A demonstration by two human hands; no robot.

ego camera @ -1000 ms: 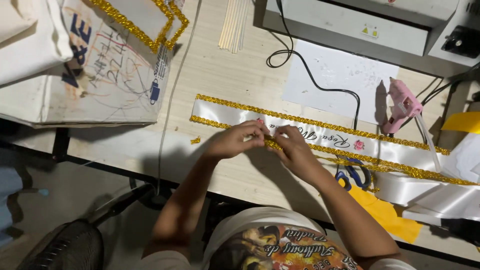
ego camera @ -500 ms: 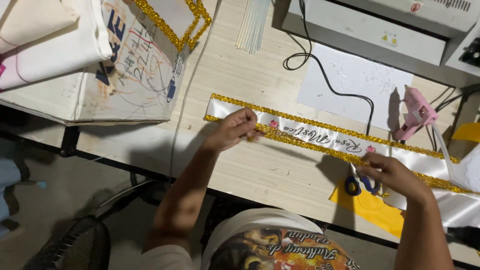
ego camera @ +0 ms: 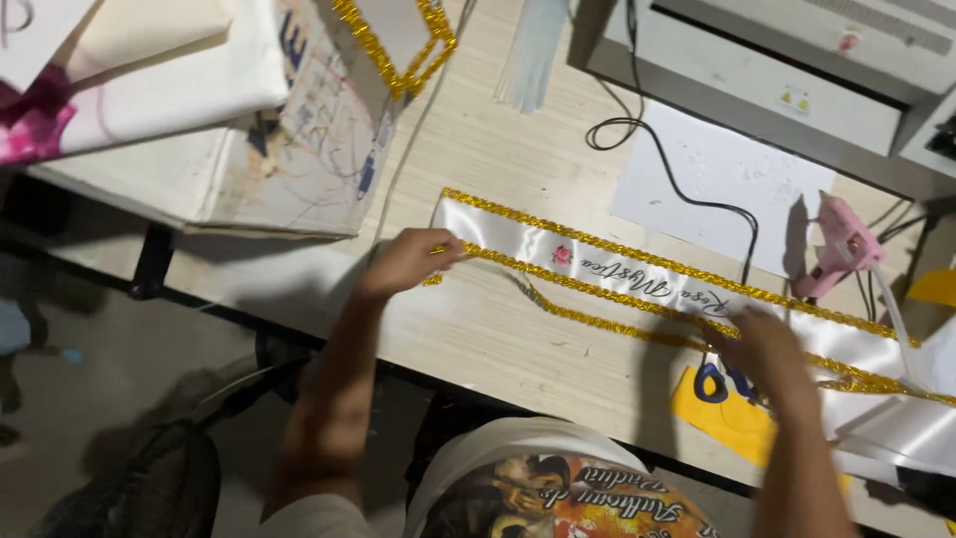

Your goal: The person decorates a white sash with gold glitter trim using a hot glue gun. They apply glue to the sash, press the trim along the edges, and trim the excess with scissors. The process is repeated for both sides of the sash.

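Observation:
A white satin sash (ego camera: 637, 284) with gold glitter trim along both long edges lies slantwise on the pale wooden table (ego camera: 498, 339). My left hand (ego camera: 408, 261) pinches the gold trim (ego camera: 588, 319) at the sash's left end. A loose length of that trim hangs away from the sash's near edge toward my right hand (ego camera: 762, 349), which is blurred and grips the trim near the sash's right part. Blue-handled scissors (ego camera: 712, 382) lie on a yellow sheet (ego camera: 722, 418) just under my right hand.
A pink glue gun (ego camera: 841, 244) rests at the right on a white paper sheet (ego camera: 717, 189), its black cord looping back. A grey machine (ego camera: 787, 70) stands behind. White fabric and a scribbled board (ego camera: 219, 139) fill the left. A gold-trimmed frame (ego camera: 398, 45) lies at the top.
My right hand has swung from beside my left hand to the sash's right part, over the scissors, pulling a length of gold trim loose. My left hand stays at the sash's left end.

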